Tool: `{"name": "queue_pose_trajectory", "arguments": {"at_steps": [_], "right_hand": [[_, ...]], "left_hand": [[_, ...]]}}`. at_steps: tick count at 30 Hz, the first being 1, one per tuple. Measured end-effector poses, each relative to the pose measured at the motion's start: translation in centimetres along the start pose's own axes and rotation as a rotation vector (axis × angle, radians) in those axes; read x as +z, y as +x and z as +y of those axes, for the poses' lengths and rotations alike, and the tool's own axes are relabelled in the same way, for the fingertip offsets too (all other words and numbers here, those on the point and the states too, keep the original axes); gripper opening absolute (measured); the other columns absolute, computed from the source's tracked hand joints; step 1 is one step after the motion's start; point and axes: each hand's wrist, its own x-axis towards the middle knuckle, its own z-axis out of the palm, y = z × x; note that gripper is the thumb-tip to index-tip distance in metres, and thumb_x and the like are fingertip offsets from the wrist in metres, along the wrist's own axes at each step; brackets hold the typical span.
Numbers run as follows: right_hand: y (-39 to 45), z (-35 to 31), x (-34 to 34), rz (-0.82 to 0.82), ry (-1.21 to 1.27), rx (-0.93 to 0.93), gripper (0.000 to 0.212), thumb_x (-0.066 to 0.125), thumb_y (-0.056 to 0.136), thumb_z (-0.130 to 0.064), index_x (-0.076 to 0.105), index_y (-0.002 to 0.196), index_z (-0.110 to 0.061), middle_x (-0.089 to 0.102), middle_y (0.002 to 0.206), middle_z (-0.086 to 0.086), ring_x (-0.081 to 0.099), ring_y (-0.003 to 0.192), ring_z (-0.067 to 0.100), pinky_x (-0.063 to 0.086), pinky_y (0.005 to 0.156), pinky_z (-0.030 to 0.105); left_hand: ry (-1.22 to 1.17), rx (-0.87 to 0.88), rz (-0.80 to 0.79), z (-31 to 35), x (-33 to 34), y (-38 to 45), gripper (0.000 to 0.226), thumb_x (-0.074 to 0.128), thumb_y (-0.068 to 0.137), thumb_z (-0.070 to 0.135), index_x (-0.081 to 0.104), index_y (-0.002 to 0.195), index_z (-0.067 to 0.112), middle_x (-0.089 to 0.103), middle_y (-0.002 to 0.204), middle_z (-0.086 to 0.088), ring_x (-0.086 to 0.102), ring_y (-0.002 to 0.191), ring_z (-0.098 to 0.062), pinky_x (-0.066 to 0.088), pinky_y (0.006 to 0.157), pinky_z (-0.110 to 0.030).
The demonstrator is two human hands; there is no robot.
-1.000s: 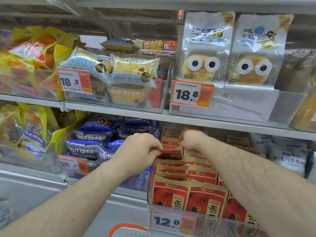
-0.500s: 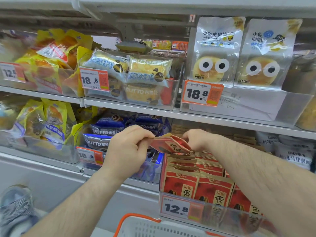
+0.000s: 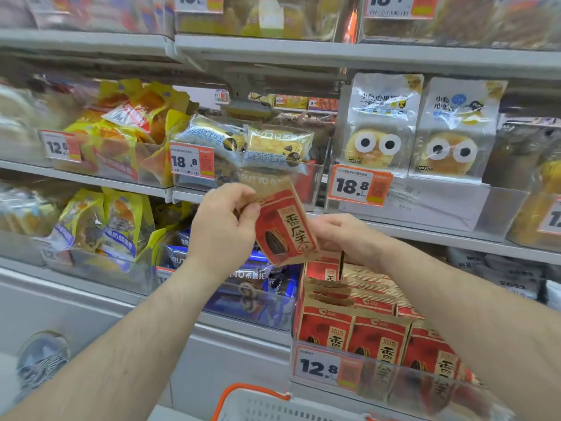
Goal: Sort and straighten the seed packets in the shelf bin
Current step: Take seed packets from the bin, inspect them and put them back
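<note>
Both forearms reach up toward the shelf. The left hand (image 3: pixel 223 226) has a pinching grip on a red seed packet (image 3: pixel 283 227), tilted above the shelf bin (image 3: pixel 391 387); the right hand (image 3: pixel 340 233) curls against its lower edge.

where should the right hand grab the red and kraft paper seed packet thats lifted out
Take the red and kraft paper seed packet by its lower right edge, coming from the right: it hangs tilted, the left hand pinches its top left corner, and the right hand is beside that edge.
</note>
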Motion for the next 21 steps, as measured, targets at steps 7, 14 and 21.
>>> {"name": "queue_pose_trajectory", "arguments": {"at_steps": [7,14,21], "right_hand": [[-1.8,-3.8,3.3,0.211,0.183,-0.212,0.023,0.063,0.093,-0.032,0.073,0.1,-0.012,0.074,0.084,-0.005,0.063,0.077,0.013,0.048,0.077,0.03],[-5.2,-1.4,6.8,0.211,0.122,-0.082,0.014,0.064,0.095,-0.022,0.075,0.099,-0.013,0.078,0.088,0.0,0.074,0.083,0.015,0.059,0.079,0.035],[-8.9,4.5,10.4,0.246,0.177,0.099,0.017,0.068,0.093,-0.021,0.074,0.086,-0.006,0.076,0.077,0.003,0.065,0.06,0.007,0.052,0.059,0.031]], "left_hand": [[-0.203,-0.171,-0.085,2.5,-2.5,-0.8,0.028,0.049,0.104,0.015,0.052,0.088,0.037,0.064,0.089,0.003,0.065,0.081,-0.016,0.053,0.062,-0.032],[-0.447,-0.493,-0.205,2.5,-1.0,-6.5,0.019,0.056,0.1,0.01,0.058,0.098,0.029,0.069,0.085,0.005,0.069,0.069,-0.006,0.054,0.057,-0.024],[-0.909,-1.045,-0.16,2.7,2.3,-13.8,0.018,0.056,0.099,0.015,0.068,0.102,0.002,0.074,0.089,-0.018,0.07,0.072,-0.027,0.059,0.068,-0.038]]}}
